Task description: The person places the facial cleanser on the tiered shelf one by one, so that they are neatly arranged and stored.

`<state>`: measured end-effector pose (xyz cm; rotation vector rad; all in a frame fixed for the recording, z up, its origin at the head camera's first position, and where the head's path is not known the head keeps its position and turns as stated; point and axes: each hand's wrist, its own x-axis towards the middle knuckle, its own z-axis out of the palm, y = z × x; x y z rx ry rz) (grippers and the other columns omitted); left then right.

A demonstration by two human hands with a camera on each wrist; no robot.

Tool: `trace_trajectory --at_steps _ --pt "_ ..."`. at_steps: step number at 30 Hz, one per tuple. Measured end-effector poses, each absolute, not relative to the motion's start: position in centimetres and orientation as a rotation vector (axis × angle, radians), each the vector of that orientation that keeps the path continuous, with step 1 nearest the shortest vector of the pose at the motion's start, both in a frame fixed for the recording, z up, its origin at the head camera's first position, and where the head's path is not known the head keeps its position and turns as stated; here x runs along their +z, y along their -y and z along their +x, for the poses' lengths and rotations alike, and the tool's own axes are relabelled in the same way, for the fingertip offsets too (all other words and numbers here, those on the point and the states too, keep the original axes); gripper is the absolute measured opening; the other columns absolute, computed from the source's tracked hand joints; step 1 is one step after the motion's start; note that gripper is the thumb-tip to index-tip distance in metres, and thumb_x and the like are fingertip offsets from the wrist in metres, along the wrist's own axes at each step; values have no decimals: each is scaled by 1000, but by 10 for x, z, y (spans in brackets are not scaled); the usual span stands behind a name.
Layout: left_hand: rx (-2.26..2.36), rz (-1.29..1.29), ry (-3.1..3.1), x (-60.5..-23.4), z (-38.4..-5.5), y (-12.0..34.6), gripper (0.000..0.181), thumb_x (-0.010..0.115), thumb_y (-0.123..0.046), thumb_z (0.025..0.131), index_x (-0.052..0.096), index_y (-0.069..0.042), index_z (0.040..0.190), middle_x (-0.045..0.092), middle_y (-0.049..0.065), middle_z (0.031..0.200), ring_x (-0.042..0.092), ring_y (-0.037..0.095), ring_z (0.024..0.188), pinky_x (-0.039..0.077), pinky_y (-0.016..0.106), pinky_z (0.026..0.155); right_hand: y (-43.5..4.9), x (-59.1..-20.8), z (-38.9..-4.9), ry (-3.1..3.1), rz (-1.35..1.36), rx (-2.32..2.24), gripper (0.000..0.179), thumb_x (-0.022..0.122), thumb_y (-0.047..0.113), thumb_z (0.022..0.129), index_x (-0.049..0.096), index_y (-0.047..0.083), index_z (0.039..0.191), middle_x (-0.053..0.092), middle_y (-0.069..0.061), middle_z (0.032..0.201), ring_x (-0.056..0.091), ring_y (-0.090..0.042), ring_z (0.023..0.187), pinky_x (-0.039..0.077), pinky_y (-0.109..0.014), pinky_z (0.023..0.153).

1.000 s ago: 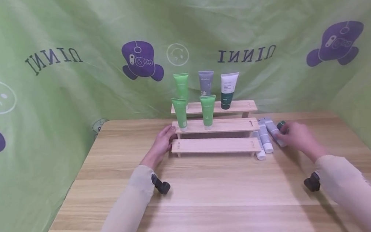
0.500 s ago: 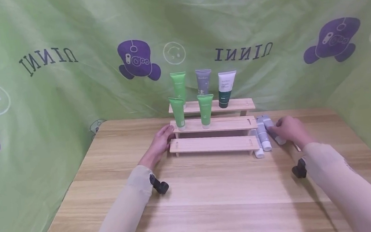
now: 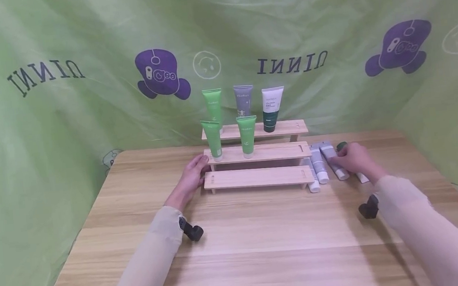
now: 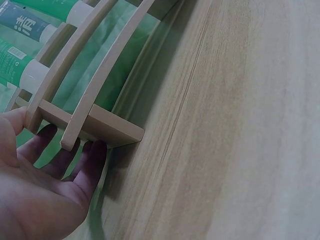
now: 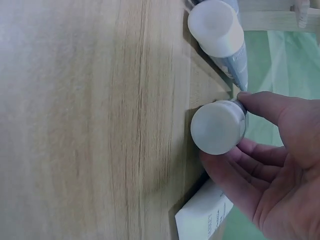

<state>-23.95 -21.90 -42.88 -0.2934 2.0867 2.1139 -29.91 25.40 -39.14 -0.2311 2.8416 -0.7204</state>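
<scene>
My left hand (image 3: 191,176) grips the left end of the three-step wooden rack (image 3: 256,177); in the left wrist view its thumb lies on a shelf end and its fingers curl round the side board (image 4: 112,125). At the right, my right hand (image 3: 357,158) pinches a grey tube (image 3: 330,153) lying on the table. Thumb and fingers wrap that tube just behind its white cap (image 5: 216,128) in the right wrist view. Beside it, partly hidden under the hand, lies a white tube (image 3: 363,177) with a green cap (image 3: 341,146).
Two more grey tubes (image 3: 319,167) lie against the rack's right end. On the top shelf stand a green tube (image 3: 213,103), a grey tube (image 3: 243,98) and a white-and-green tube (image 3: 272,105). Two green tubes (image 3: 247,137) stand on the middle shelf. A green cloth (image 3: 218,16) hangs behind.
My right hand has moved left from beside the green-capped tube onto the grey tube. The left hand keeps its grip on the rack. The head view has shifted slightly to the right.
</scene>
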Motion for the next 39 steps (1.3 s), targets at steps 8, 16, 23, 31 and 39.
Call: trace_trajectory --at_steps 8,16,23,31,39 --pt "2119 -282 -2079 -429 -238 218 64 50 -44 105 31 -16 158 39 12 157 37 29 143 33 50 116 -269 -387 -289 -2837 -224 -836 64 64 34 98 51 -21 126 57 -41 114 63 -40 92 56 -46 75" --pt "2112 -242 -2122 -429 -244 219 67 52 -49 102 32 -17 158 37 11 158 35 30 143 33 52 115 -282 -373 -278 -2751 -241 -1085 68 59 39 102 45 -20 133 58 -39 117 66 -22 82 61 -33 67" --pt "2113 -224 -2130 -435 -237 219 66 51 -47 103 33 -14 157 39 14 156 37 32 143 34 52 115 -275 -359 -253 -2817 -244 -1179 71 58 45 101 43 -16 136 59 -38 119 67 -34 93 59 -31 69" --pt "2080 -221 -2145 -439 -229 216 68 50 -49 103 31 -13 157 36 14 158 34 33 144 32 54 116 -242 -344 -230 -2861 -219 -1430 65 63 39 100 44 -10 138 61 -34 121 67 -14 89 61 -31 70" --pt "2100 -204 -2131 -438 -236 219 70 50 -49 103 29 -13 158 38 17 156 35 34 143 33 54 115 -205 -325 -235 -2839 -269 -1670 58 67 29 98 43 -7 137 59 -28 123 64 -9 93 61 -29 75"
